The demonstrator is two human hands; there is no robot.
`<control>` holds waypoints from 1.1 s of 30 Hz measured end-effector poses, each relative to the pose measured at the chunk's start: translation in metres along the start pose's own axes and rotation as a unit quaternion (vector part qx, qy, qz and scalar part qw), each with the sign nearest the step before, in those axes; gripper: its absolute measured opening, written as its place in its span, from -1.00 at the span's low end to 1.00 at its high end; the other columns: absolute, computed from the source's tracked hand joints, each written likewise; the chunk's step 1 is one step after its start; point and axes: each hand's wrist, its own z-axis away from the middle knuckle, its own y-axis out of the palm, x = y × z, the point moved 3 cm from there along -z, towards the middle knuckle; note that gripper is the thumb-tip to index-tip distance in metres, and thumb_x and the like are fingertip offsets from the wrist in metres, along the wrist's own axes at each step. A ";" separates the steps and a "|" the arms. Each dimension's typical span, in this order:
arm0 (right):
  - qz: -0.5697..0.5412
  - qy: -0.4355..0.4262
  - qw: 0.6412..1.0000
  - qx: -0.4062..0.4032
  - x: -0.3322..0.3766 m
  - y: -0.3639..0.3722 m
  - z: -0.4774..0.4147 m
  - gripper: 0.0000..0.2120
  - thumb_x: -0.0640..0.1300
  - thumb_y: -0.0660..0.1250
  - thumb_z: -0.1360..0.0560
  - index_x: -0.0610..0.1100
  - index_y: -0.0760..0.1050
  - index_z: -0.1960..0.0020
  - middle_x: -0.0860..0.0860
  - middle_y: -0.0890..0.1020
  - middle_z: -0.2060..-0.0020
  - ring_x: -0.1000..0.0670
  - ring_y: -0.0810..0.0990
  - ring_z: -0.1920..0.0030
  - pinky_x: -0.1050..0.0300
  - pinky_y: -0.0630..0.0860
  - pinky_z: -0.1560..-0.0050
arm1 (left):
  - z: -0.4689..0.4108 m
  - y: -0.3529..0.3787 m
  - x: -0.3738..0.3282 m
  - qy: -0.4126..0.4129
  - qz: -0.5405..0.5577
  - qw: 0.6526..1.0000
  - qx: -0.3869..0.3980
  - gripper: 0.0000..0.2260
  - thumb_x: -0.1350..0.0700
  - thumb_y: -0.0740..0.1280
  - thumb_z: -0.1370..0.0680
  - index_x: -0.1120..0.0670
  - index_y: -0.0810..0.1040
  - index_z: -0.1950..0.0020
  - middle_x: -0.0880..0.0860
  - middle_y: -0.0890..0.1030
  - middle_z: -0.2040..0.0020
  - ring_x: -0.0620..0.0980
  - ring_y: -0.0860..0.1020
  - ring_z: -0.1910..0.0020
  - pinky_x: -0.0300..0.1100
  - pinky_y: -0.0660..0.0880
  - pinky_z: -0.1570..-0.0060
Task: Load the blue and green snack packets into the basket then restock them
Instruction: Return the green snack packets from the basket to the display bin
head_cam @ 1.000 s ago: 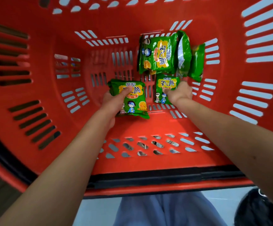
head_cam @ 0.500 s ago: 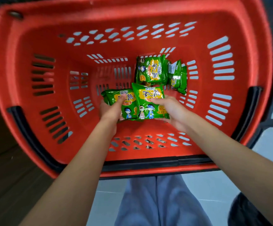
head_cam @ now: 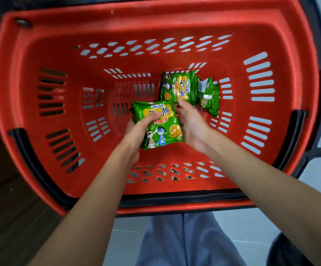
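A red plastic basket (head_cam: 155, 18) fills the view from above. Inside it, my left hand (head_cam: 136, 135) grips a small stack of green snack packets (head_cam: 161, 121), thumb curled over the top one. My right hand (head_cam: 192, 125) sits against the stack's right edge, its fingers straight and reaching toward another green packet (head_cam: 177, 87) lying flat on the basket floor behind. Two more green packets (head_cam: 208, 96) stand on edge to the right of that one. No blue packet is in sight.
The basket has slotted walls and black handles (head_cam: 33, 156) folded down on both sides. The left half of its floor (head_cam: 102, 112) holds nothing. Below the basket are my grey trousers (head_cam: 184, 240) and pale floor tiles.
The packet my right hand held has moved left onto the one in my left hand, which now holds both. My right hand has let go. The view has pulled back from the basket.
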 end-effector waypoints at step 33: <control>-0.092 -0.014 0.985 -0.143 0.026 -0.017 0.088 -0.19 -0.16 0.49 -0.31 -0.19 0.18 -0.46 -0.15 0.36 -0.40 -0.12 0.44 -0.30 -0.08 0.47 -0.23 | 0.094 -0.051 -0.039 0.006 0.011 0.999 -0.034 -0.39 -0.07 0.49 -0.27 0.06 0.50 -0.28 0.09 0.68 -0.04 0.06 0.67 0.07 -0.10 0.59 0.09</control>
